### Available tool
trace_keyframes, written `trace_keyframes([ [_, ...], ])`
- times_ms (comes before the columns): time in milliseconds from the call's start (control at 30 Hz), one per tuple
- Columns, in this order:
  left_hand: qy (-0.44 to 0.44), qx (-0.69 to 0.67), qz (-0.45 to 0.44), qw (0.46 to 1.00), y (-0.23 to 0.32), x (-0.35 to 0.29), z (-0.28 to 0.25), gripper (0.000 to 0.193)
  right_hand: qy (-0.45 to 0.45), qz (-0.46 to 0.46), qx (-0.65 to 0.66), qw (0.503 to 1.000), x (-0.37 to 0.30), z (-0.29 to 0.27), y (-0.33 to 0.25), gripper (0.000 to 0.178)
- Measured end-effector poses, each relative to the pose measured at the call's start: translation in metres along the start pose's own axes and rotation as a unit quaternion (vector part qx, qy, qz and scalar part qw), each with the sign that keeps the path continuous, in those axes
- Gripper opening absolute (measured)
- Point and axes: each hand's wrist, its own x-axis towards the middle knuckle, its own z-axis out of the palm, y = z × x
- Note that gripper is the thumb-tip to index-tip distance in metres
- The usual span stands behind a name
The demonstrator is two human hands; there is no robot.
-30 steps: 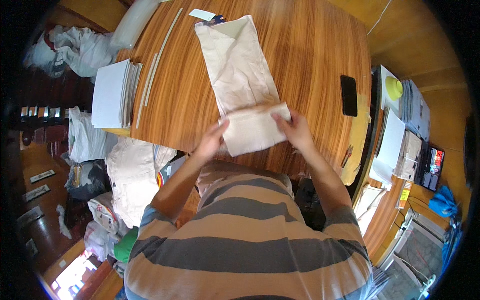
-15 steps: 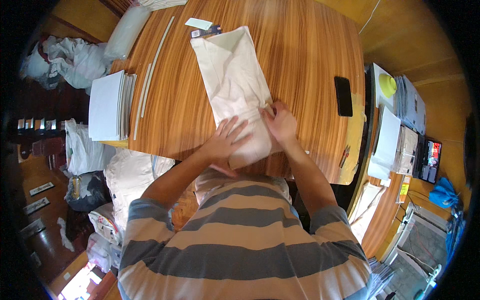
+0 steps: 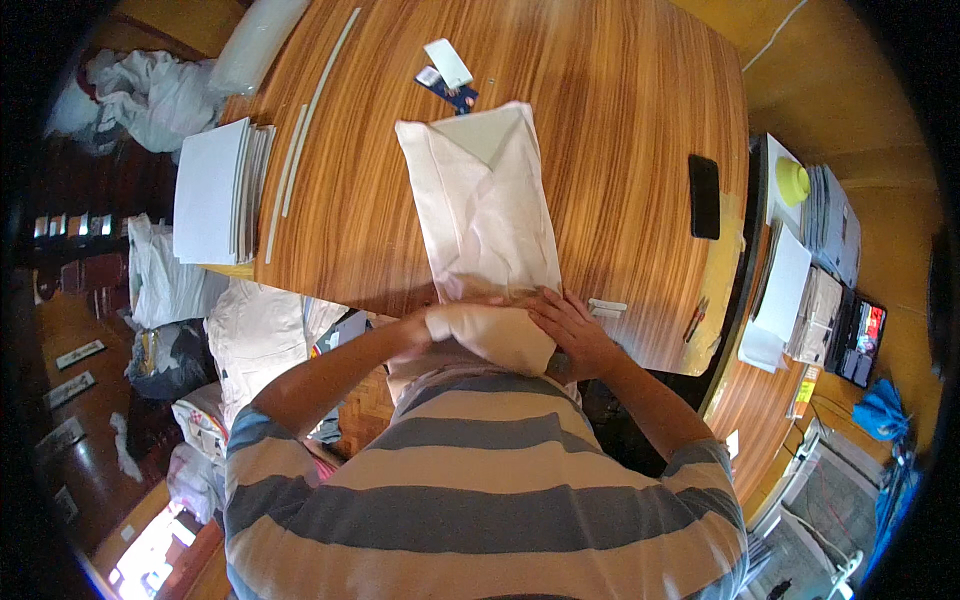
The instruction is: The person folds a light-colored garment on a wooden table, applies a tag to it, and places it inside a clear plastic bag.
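A pale cream folded garment [image 3: 485,215] lies lengthwise on the wooden table in front of me, its far end showing a triangular lighter patch. Its near end is turned up in a loose, bulging flap [image 3: 485,332] close to my body. My left hand [image 3: 408,332] reaches in at the flap's left side, where the cloth covers most of its fingers. At the right edge of the fold, my right hand [image 3: 580,335] rests with fingers stretched over the cloth. Beyond the far end lie a dark blue tag [image 3: 455,97] and a small white card [image 3: 448,63].
A black phone [image 3: 704,197] lies to the right, with small snips [image 3: 695,320] nearer me. Two thin strips [image 3: 287,160] and a stack of white sheets [image 3: 212,195] are at left. More cream garments [image 3: 255,340] hang below the left table edge.
The garment has come nearer to me, and its near end is now folded up. My left hand has gone from lying flat on top to partly under the flap; my right hand has moved nearer.
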Motion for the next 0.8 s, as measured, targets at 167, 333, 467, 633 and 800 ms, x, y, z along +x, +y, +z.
trace_keyframes([
  [167,0.204,-0.255,-0.035,0.945,0.036,0.006,-0.047,0.057,0.259,0.083,0.370,0.888,0.067,0.019,0.035,0.067],
  [333,0.365,-0.105,-0.093,0.920,0.074,0.045,-0.096,0.055,0.288,0.294,0.317,0.854,0.154,-0.027,0.047,0.052],
  [467,0.379,-0.141,-0.048,0.913,0.042,0.045,-0.109,0.050,0.304,0.297,0.171,0.889,0.157,-0.034,0.036,0.057],
  [633,0.384,-0.224,0.029,0.896,0.038,0.034,-0.091,0.044,0.281,0.342,0.159,0.883,0.155,-0.031,0.038,0.058],
  [800,0.415,-0.113,0.015,0.903,0.049,0.049,-0.098,0.038,0.279,0.277,0.198,0.898,0.159,-0.030,0.048,0.058],
])
